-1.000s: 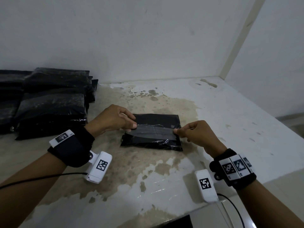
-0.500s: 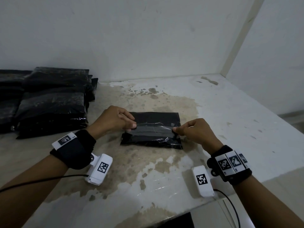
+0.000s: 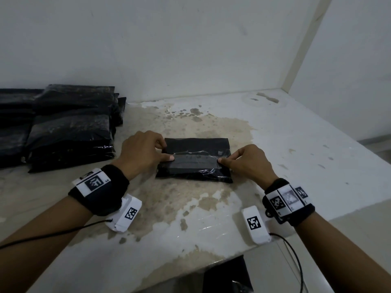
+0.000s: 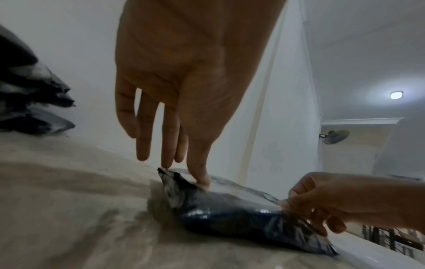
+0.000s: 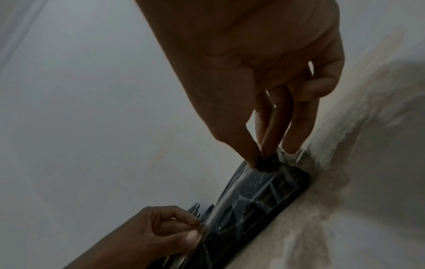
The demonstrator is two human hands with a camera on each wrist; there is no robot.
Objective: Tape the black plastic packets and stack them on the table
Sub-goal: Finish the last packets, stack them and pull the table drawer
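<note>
A black plastic packet (image 3: 196, 144) lies flat mid-table. A strip of clear tape (image 3: 195, 163) runs across its top from side to side. My left hand (image 3: 167, 154) pinches the tape's left end between thumb and fingers, and in the left wrist view the thumb of that hand (image 4: 184, 172) presses it onto the packet (image 4: 230, 213). My right hand (image 3: 221, 160) pinches the right end at the packet's right edge; the right wrist view shows thumb and forefinger of this hand (image 5: 261, 160) closed on the tape. A stack of black packets (image 3: 69, 127) stands at the far left.
The white, stained table (image 3: 296, 144) meets a wall behind and another wall at the right corner. Its front edge runs close to my wrists. A dark bag (image 3: 228, 275) shows below the front edge. More packets (image 3: 12, 123) lie left of the stack.
Both hands have brought the stretched tape strip down onto the packet's top. The packet itself has stayed in place.
</note>
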